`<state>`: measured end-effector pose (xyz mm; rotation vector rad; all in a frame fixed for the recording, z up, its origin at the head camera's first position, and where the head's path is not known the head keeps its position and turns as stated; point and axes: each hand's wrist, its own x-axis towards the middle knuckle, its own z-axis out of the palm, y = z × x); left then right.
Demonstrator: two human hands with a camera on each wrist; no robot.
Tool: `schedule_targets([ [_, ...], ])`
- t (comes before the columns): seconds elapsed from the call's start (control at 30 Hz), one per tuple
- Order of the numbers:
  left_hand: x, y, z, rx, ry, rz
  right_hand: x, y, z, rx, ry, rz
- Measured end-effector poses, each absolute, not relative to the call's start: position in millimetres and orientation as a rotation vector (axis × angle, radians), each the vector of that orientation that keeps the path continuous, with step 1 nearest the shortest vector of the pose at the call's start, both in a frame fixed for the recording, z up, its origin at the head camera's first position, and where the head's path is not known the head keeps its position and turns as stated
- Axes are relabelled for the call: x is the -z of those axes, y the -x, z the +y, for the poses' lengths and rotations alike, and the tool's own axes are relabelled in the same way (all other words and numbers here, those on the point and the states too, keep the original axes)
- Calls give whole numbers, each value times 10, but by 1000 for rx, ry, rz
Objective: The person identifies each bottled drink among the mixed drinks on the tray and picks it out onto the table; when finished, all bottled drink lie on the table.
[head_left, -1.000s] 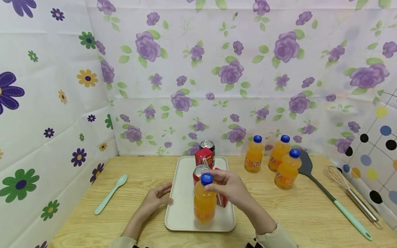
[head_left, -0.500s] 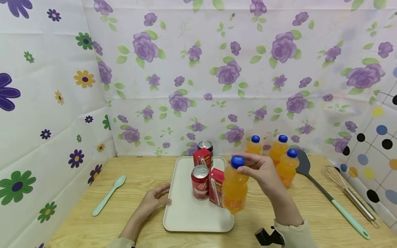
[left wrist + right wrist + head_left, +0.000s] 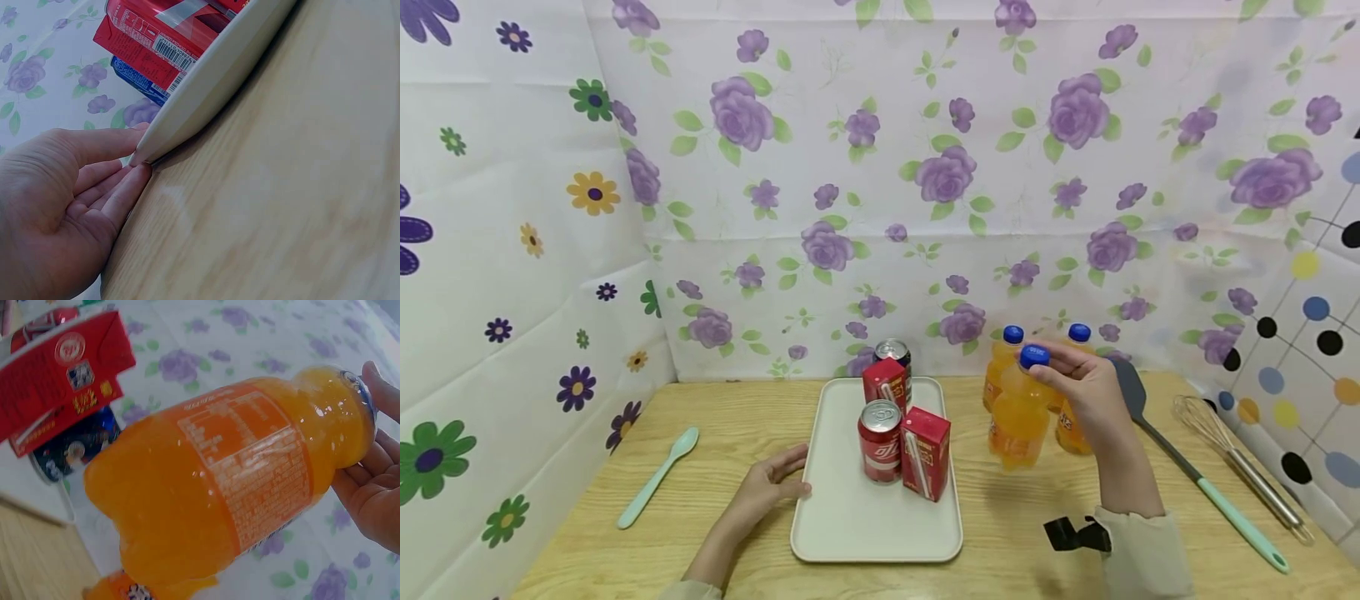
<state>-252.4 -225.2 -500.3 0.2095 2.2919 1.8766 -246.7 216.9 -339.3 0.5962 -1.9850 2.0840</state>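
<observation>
My right hand (image 3: 1088,385) pinches an orange soda bottle (image 3: 1021,417) by its neck, just under the blue cap. The bottle hangs upright above the table, to the right of the tray. It fills the middle of the right wrist view, orange label (image 3: 250,462) showing. At the left side of the cream tray (image 3: 850,525), my left hand (image 3: 767,492) holds the rim between thumb and fingers, also seen in the left wrist view. On the tray stand a red soda can (image 3: 881,446), a red drink carton (image 3: 927,458), a second red carton (image 3: 885,382) and a dark can (image 3: 894,354).
Behind the held bottle stand more orange soda bottles (image 3: 997,375), partly hidden by it and the right hand. Farther right lie a turner (image 3: 1195,475) with a mint handle and a whisk (image 3: 1247,467). A mint spoon (image 3: 658,479) lies at the left. Flowered cloth (image 3: 880,208) walls the back.
My right hand has carried the orange soda bottle from over the tray up and to the right, toward the other bottles. The left hand has stayed at the tray's rim.
</observation>
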Motion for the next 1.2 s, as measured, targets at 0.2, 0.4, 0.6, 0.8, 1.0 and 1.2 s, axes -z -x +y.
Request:
schedule_targets([
  [0.2, 5000, 2521, -2233, -1884, -206, 2290, 3511, 2591, 2284, -2092, -543, -2042],
  [0.4, 5026, 2530, -2220, -1887, -216, 2284, 3628, 2714, 2364, -2113, -503, -2073],
  [0.6, 5041, 2529, -2230, -1884, -218, 2287, 3710, 2768, 2423, -2068, -414, -2139],
  [0.8, 5040, 2531, -2238, -1899, -212, 2271, 3758, 2818, 2469, -2080, -415, -2130],
  [1.0, 5030, 2528, -2242, -1896, -206, 2281, 3797, 2868, 2494, -2038, -325, -2221],
  [1.2, 5023, 2524, -2253, -1895, -211, 2274, 3841, 2917, 2496, -1965, -180, -2379],
])
